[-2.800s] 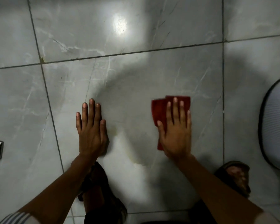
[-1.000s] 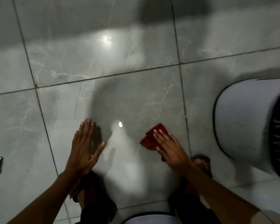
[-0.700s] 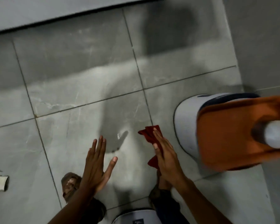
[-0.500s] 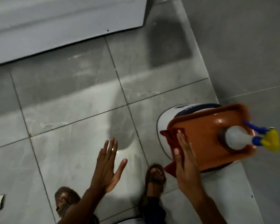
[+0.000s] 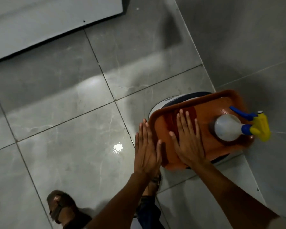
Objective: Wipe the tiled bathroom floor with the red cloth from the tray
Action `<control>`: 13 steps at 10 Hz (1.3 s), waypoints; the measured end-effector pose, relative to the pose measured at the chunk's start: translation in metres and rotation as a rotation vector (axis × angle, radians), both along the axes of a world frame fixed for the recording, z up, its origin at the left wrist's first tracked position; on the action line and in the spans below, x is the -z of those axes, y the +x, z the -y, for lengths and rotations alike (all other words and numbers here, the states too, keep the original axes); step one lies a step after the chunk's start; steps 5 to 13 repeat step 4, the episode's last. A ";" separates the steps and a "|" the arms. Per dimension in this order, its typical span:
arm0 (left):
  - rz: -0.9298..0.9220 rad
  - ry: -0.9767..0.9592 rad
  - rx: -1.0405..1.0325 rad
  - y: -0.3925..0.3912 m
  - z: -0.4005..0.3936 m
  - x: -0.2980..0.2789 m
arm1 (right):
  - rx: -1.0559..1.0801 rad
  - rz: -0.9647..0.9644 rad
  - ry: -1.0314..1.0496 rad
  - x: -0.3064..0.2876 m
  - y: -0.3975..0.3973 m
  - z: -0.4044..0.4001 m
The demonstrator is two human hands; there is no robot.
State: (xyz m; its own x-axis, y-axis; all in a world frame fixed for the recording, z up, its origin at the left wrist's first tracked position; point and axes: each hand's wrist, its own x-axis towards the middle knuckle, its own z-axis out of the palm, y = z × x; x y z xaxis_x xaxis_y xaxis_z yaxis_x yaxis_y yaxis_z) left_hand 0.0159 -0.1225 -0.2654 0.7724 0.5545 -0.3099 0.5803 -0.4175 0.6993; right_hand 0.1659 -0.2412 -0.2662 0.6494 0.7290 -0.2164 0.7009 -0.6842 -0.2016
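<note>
The red cloth (image 5: 171,120) lies flat in the left half of the orange tray (image 5: 210,111). My right hand (image 5: 188,142) rests palm down on it with straight, spread fingers, covering most of it. My left hand (image 5: 146,151) hovers flat and holds nothing, just off the tray's left rim. The grey tiled floor (image 5: 72,146) spreads to the left, with a shiny wet patch near the tray.
A white spray bottle (image 5: 228,128) with a blue and yellow trigger stands on the tray's right side. The tray sits on a white round container (image 5: 160,107) by the right wall. My sandalled foot (image 5: 59,207) is at the bottom left, a white panel (image 5: 48,19) at the top left.
My right hand lifted the red cloth off the floor, carried it right and laid it in the tray. My left hand rose from the floor and followed. The view swung to the right.
</note>
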 end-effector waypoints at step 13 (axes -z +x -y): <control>-0.088 0.058 0.160 -0.003 -0.059 -0.109 | -0.006 -0.043 -0.023 -0.096 -0.001 -0.028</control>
